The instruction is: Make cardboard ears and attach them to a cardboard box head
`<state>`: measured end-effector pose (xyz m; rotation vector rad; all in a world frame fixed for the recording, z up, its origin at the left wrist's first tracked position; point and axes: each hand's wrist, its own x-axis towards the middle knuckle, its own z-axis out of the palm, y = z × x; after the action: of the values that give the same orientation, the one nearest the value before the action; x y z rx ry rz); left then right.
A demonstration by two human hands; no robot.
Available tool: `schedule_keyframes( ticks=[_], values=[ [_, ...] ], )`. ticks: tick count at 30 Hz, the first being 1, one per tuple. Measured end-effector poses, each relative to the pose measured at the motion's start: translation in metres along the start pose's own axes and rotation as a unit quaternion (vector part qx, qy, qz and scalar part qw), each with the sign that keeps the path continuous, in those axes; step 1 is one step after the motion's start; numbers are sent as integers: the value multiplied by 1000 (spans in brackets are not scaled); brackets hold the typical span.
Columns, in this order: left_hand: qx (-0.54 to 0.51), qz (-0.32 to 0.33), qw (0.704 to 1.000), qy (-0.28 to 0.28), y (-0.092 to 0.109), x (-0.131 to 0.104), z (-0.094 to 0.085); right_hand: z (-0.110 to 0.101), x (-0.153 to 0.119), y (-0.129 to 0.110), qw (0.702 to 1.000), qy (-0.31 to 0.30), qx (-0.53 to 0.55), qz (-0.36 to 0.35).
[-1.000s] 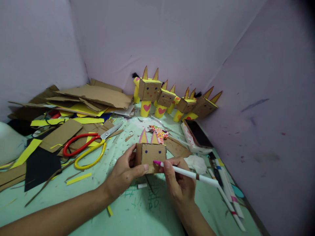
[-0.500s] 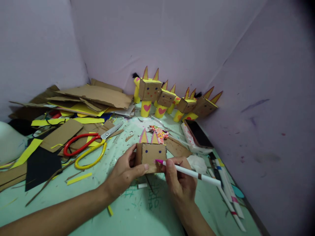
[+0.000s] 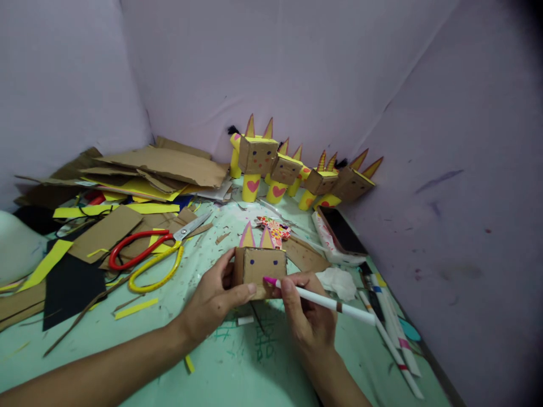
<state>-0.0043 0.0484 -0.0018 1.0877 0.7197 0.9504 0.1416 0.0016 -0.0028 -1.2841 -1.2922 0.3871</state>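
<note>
A small cardboard box (image 3: 259,265) with two dark eye dots and two pointed ears faces me, held upright over the green table. My left hand (image 3: 223,294) grips its left side, thumb across the lower front. In my right hand (image 3: 311,311) is a white marker (image 3: 335,303), pinched between thumb and fingers, its magenta tip touching or very near the box front below the eyes. Any mark under the tip is too small to make out. The right fingertips are close to the box's lower right corner.
Scissors (image 3: 156,254) lie left among cardboard and paper scraps (image 3: 106,226). Several yellow figures with box heads (image 3: 258,155) stand at the back. A phone (image 3: 343,230) rests on a white case at right, with more markers (image 3: 392,328) below it.
My right hand and the marker have shifted slightly left, the tip moving a little left across the box front. My left hand and the box have barely moved.
</note>
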Motion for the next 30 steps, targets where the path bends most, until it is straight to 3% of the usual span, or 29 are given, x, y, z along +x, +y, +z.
schedule_keyframes(
  ticks=[20, 30],
  values=[
    [3, 1, 1000, 2, -1, 1, 0, 2, -1, 3, 997, 38, 12, 72],
    [2, 5, 1000, -4, 0, 0, 1, 3, -1, 1, 1000, 30, -3, 3]
  ],
)
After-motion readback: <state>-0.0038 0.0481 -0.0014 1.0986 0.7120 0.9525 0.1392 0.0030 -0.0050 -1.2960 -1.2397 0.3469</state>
